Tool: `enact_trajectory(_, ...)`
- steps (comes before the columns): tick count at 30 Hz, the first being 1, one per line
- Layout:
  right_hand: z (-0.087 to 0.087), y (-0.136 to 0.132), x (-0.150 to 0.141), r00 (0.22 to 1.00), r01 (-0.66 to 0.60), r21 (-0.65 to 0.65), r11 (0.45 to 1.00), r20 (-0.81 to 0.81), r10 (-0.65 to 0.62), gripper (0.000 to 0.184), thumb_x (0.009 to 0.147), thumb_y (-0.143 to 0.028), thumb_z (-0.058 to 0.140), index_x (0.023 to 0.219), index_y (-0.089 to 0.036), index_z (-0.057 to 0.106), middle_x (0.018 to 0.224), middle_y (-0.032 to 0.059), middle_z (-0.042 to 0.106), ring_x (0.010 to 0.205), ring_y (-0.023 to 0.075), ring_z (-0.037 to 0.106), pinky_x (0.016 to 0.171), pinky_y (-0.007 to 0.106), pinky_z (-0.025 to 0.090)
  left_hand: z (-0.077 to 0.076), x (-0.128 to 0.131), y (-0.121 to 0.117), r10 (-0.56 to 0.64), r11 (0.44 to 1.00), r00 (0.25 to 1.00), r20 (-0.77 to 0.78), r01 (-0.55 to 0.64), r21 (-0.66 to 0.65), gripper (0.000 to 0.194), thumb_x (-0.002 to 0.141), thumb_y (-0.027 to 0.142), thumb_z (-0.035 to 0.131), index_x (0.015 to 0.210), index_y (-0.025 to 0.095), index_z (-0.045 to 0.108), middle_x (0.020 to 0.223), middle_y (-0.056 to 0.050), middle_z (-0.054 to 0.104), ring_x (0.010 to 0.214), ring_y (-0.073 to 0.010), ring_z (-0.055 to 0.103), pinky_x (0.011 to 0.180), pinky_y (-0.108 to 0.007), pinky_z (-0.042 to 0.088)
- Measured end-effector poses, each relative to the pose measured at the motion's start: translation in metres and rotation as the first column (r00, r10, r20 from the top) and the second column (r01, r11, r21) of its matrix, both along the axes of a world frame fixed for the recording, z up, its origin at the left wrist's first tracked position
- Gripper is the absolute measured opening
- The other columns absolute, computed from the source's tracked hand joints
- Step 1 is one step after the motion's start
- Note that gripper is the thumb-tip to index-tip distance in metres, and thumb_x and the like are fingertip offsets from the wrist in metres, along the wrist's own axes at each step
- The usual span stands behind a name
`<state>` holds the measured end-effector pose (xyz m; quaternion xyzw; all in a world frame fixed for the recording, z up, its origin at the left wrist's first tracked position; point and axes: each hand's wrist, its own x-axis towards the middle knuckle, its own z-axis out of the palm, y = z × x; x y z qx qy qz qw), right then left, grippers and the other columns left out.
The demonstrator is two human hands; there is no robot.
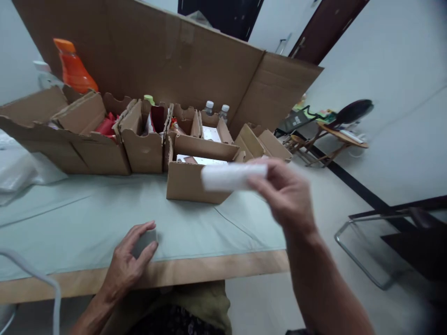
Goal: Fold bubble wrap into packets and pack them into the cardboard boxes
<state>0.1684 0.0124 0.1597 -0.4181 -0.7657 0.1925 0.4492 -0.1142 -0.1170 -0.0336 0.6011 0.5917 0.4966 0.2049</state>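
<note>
Pale cloth (188,228) covers the bench (216,271) under cardboard boxes (145,149). The right hand (291,193) pinches a blurred white roll (226,177); the left hand (129,258) curves half-open, empty.

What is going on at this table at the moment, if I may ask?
A person's right hand holds a blurred white item, which partly hides the front cardboard box in this view. The left hand is by the near edge of the cloth-covered table, thumb and fingers apart. Behind the front box stand more open cardboard boxes.
</note>
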Motion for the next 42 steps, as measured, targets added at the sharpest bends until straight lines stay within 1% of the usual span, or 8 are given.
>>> enact_trajectory(3, 0.03, 0.044, 0.014, 0.901, 0.325, 0.225, 0.918, 0.22, -0.373, 0.022, 0.086, -0.034, 0.068, 0.103, -0.02, 0.073, 0.096, 0.0053, 0.075, 0.081, 0.0202, 0.067, 0.072, 0.032, 0.052, -0.012, -0.001, 0.005, 0.032, 0.996, 0.996, -0.08, -0.025, 0.089, 0.024, 0.092, 0.036, 0.063, 0.109, 0.022, 0.073, 0.108, -0.008, 0.077, 0.1, -0.0228, 0.074, 0.088, -0.036, 0.061)
enact_trajectory(5, 0.037, 0.065, 0.01, 0.699, 0.408, 0.246, 0.879, 0.535, -0.475, 0.022, 0.083, -0.031, 0.066, 0.099, -0.018, 0.075, 0.092, 0.0082, 0.076, 0.083, 0.0242, 0.068, 0.074, 0.034, 0.051, -0.015, 0.0, 0.006, 0.016, 0.991, 0.994, -0.111, -0.001, 0.13, 0.021, 0.093, 0.033, 0.061, 0.108, 0.022, 0.073, 0.106, -0.007, 0.077, 0.097, -0.0214, 0.074, 0.087, -0.035, 0.062)
enact_trajectory(9, 0.046, 0.082, -0.015, 0.268, 0.453, 0.235, 0.86, 0.884, -0.383, 0.023, 0.084, -0.027, 0.06, 0.094, -0.018, 0.078, 0.097, 0.0133, 0.078, 0.095, 0.0303, 0.071, 0.074, 0.034, 0.048, -0.015, 0.002, 0.006, -0.005, 0.984, 0.991, -0.134, 0.029, 0.178, 0.019, 0.094, 0.031, 0.061, 0.106, 0.022, 0.072, 0.103, -0.006, 0.077, 0.094, -0.021, 0.075, 0.084, -0.034, 0.063)
enact_trajectory(13, 0.068, 0.088, -0.028, 0.133, 0.461, 0.236, 0.856, 0.935, -0.329, 0.023, 0.08, -0.027, 0.063, 0.093, -0.02, 0.081, 0.09, 0.012, 0.079, 0.087, 0.028, 0.071, 0.07, 0.033, 0.048, -0.015, 0.001, 0.005, -0.006, 0.985, 0.993, -0.118, 0.026, 0.17, 0.019, 0.092, 0.031, 0.062, 0.106, 0.024, 0.073, 0.102, -0.006, 0.078, 0.095, -0.0227, 0.075, 0.085, -0.036, 0.063)
enact_trajectory(19, 0.056, 0.105, -0.039, 0.076, 0.414, 0.207, 0.886, 0.962, -0.26, 0.03, 0.08, -0.027, 0.069, 0.104, -0.014, 0.08, 0.094, 0.0179, 0.079, 0.092, 0.0306, 0.073, 0.076, 0.035, 0.055, -0.018, 0.002, 0.005, -0.023, 0.983, 0.996, -0.084, 0.037, 0.178, 0.018, 0.09, 0.03, 0.064, 0.106, 0.026, 0.073, 0.102, -0.005, 0.078, 0.096, -0.0234, 0.075, 0.084, -0.036, 0.063)
enact_trajectory(25, 0.026, 0.108, -0.045, 0.164, 0.374, 0.07, 0.925, 0.977, -0.14, 0.034, 0.082, -0.017, 0.067, 0.114, -0.013, 0.077, 0.11, 0.0208, 0.077, 0.102, 0.0312, 0.073, 0.083, 0.036, 0.056, -0.02, 0.002, 0.004, -0.024, 0.982, 0.995, -0.098, 0.041, 0.183, 0.017, 0.092, 0.027, 0.062, 0.106, 0.025, 0.072, 0.102, -0.006, 0.078, 0.096, -0.0224, 0.074, 0.084, -0.035, 0.062)
enact_trajectory(38, 0.026, 0.11, -0.033, 0.337, 0.289, -0.177, 0.941, 0.939, 0.073, 0.023, 0.077, -0.009, 0.065, 0.094, -0.013, 0.08, 0.091, 0.0113, 0.079, 0.083, 0.0206, 0.073, 0.068, 0.024, 0.049, -0.016, 0.004, 0.006, -0.013, 0.988, 0.987, -0.159, 0.037, 0.147, 0.018, 0.091, 0.034, 0.063, 0.099, 0.025, 0.075, 0.098, -0.005, 0.078, 0.092, -0.0234, 0.074, 0.082, -0.038, 0.062)
enact_trajectory(42, 0.033, 0.102, -0.021, 0.412, 0.257, -0.108, 0.96, 0.911, -0.008, 0.029, 0.078, -0.01, 0.064, 0.104, -0.014, 0.078, 0.107, 0.0127, 0.078, 0.096, 0.0229, 0.071, 0.075, 0.027, 0.048, -0.001, 0.011, 0.004, 0.015, 1.0, 0.993, -0.12, -0.013, 0.023, 0.025, 0.09, 0.042, 0.062, 0.103, 0.025, 0.076, 0.111, -0.009, 0.075, 0.101, -0.0263, 0.072, 0.053, -0.027, 0.057)
